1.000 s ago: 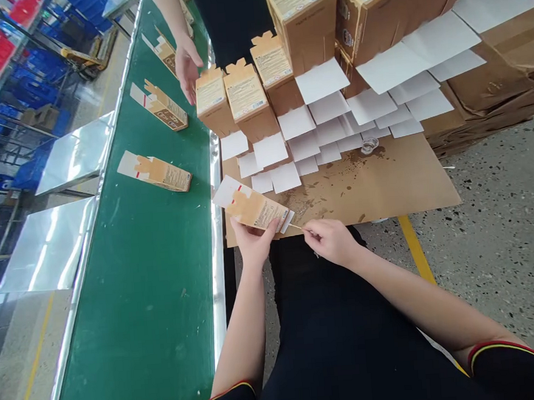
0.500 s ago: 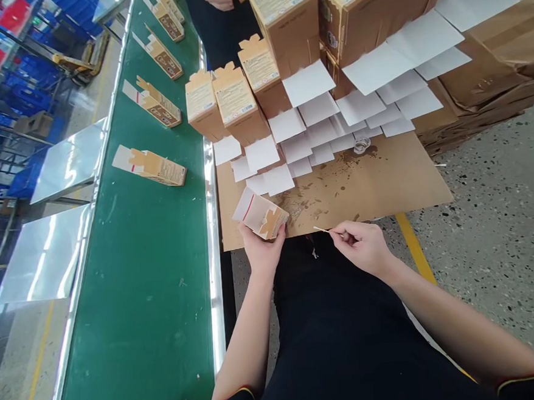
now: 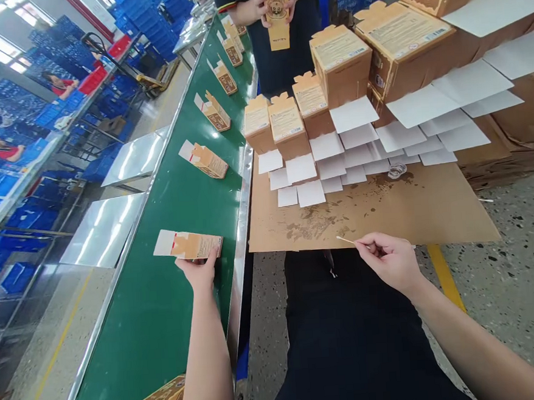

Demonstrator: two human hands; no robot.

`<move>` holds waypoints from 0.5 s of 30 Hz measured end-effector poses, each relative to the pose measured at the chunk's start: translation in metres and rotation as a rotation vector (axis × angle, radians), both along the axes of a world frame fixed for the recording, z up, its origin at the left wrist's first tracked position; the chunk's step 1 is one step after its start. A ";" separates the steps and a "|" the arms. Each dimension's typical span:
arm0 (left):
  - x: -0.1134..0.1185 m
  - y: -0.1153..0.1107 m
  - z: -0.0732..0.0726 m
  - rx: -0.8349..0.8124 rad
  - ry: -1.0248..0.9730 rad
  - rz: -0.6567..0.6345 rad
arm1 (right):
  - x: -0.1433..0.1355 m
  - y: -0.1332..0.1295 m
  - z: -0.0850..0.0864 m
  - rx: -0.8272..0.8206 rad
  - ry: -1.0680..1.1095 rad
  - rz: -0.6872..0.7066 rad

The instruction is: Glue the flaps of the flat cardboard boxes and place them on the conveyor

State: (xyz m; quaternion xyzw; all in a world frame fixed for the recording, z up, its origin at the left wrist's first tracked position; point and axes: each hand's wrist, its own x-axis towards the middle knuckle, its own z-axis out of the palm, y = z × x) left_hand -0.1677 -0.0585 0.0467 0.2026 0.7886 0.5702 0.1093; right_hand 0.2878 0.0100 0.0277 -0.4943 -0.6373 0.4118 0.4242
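Left hand: your left hand (image 3: 199, 272) is now reaching out over the green conveyor belt (image 3: 174, 304), no longer held in front of your body.
Carton: the flat brown-and-white folded carton (image 3: 188, 245) is now lying on the belt instead of up in your grip; your fingers (image 3: 212, 260) are loosening at its near edge, touching but not clasping.
Right hand: your right hand (image 3: 389, 260) is still pinching the thin wooden stick (image 3: 345, 240), holding it over the near edge of the brown cardboard tabletop (image 3: 432, 213).
Meaning: you are finishing this carton, joining it to the earlier cartons (image 3: 204, 160) lined up farther along the belt.
Far end: another person's hands (image 3: 260, 5) are holding an upright printed carton (image 3: 277, 10).
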 end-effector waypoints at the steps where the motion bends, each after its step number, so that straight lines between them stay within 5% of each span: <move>1: 0.002 -0.004 0.000 -0.026 0.045 0.031 | 0.002 0.002 0.001 -0.001 -0.003 0.007; 5: 0.023 -0.008 0.014 0.137 0.511 0.173 | 0.014 0.009 0.002 -0.018 -0.011 -0.015; 7: 0.037 0.015 0.031 0.354 0.611 0.064 | 0.021 0.012 0.003 -0.010 -0.028 -0.045; 10: 0.058 0.092 0.064 0.485 0.402 -0.227 | 0.029 0.019 0.005 0.054 -0.089 -0.075; 15: 0.078 0.245 0.098 0.151 -0.022 -0.502 | 0.051 0.028 0.015 0.112 -0.253 -0.096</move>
